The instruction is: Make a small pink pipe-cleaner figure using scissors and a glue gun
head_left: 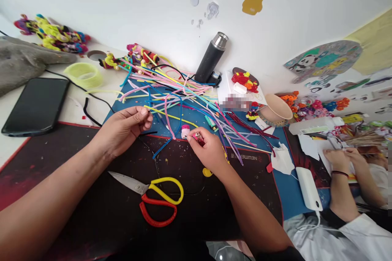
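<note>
My left hand [130,126] is closed in a pinch, thumb against forefinger, at the near end of a yellow pipe cleaner [171,115]. That pipe cleaner stretches rightward over the pile. In my right hand [206,147] is a small pinkish-red thing with a metal end [199,138], mostly covered by the fingers; it looks like a lighter. Just left of those fingertips stands a small pink-and-white pot [185,131]. Scissors [147,189] with one yellow and one red handle lie on the dark mat below both hands, blades pointing left.
Many coloured pipe cleaners [183,89] are heaped on the blue surface ahead. Behind them stands a black thermos [211,59]. A phone [36,106] and a yellow coil [83,75] lie left. A white power bank [308,189] is at right, near another person's hands [343,159].
</note>
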`<state>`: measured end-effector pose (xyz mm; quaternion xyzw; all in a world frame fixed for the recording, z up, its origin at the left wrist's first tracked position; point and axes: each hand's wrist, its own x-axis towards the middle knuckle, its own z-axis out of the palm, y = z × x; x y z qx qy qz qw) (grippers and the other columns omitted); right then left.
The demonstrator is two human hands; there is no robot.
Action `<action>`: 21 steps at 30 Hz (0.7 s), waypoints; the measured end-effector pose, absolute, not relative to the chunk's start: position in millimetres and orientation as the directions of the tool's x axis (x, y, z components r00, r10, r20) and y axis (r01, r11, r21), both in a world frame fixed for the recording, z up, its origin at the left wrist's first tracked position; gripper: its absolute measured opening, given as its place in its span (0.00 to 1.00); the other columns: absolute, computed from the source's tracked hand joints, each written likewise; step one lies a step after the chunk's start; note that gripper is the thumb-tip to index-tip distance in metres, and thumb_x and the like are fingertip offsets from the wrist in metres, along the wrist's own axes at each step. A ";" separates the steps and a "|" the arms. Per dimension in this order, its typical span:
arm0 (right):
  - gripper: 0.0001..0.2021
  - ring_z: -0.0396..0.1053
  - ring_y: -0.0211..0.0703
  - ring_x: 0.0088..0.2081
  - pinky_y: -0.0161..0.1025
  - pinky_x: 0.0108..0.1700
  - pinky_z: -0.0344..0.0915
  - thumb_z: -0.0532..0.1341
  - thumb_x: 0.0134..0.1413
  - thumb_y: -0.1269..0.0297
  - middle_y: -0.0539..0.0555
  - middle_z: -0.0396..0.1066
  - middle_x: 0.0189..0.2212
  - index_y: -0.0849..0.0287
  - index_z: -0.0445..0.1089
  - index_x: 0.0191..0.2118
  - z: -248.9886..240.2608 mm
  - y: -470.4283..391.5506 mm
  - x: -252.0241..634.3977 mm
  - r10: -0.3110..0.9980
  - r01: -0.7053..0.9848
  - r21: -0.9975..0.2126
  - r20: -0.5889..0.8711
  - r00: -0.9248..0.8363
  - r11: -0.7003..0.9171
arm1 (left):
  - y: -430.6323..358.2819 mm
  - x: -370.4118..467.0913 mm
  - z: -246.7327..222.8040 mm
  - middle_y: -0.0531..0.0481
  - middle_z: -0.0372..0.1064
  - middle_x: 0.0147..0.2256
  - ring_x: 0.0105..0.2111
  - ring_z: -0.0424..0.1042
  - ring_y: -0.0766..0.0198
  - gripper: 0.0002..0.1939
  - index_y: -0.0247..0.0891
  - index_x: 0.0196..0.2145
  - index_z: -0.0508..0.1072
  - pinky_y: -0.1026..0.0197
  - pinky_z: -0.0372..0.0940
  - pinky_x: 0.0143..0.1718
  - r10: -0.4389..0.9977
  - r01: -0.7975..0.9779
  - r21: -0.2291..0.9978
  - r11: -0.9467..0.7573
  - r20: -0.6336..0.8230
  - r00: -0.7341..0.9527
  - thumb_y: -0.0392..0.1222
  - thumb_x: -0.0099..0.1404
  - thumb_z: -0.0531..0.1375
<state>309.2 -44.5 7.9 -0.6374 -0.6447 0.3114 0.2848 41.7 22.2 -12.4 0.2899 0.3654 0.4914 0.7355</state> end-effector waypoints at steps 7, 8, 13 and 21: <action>0.10 0.67 0.42 0.24 0.39 0.31 0.61 0.64 0.67 0.52 0.48 0.77 0.27 0.51 0.78 0.41 7.5 -48.4 309.6 0.999 0.627 -0.779 -0.014 -0.038 0.013 | 15.7 45.1 -5.3 0.52 0.72 0.28 0.29 0.66 0.66 0.19 0.37 0.29 0.82 0.66 0.63 0.30 0.948 -0.367 0.884 0.291 -0.216 0.233 0.52 0.55 0.83; 0.10 0.67 0.42 0.24 0.39 0.31 0.61 0.64 0.67 0.52 0.48 0.78 0.28 0.51 0.78 0.41 7.6 -49.4 309.3 0.999 0.624 -0.781 -0.005 -0.039 0.020 | 13.6 46.2 -2.9 0.53 0.72 0.27 0.28 0.64 0.66 0.19 0.38 0.29 0.82 0.65 0.61 0.30 0.953 -0.296 0.921 0.255 -0.187 0.240 0.52 0.57 0.82; 0.10 0.70 0.43 0.25 0.39 0.33 0.64 0.65 0.67 0.53 0.49 0.78 0.27 0.51 0.79 0.41 6.1 -56.0 308.7 0.999 0.617 -0.787 0.020 -0.024 0.031 | -0.1 55.4 1.4 0.51 0.77 0.30 0.31 0.72 0.59 0.16 0.42 0.31 0.83 0.61 0.64 0.36 0.920 0.103 0.994 0.030 -0.068 0.385 0.56 0.64 0.75; 0.08 0.76 0.44 0.32 0.39 0.37 0.69 0.65 0.67 0.56 0.52 0.82 0.35 0.52 0.78 0.41 -0.9 -69.7 313.2 0.999 0.552 -0.833 0.016 -0.042 0.037 | -9.5 69.3 -16.4 0.49 0.79 0.33 0.36 0.75 0.54 0.11 0.45 0.36 0.82 0.58 0.64 0.40 0.741 0.314 0.820 -0.479 0.186 0.645 0.49 0.75 0.64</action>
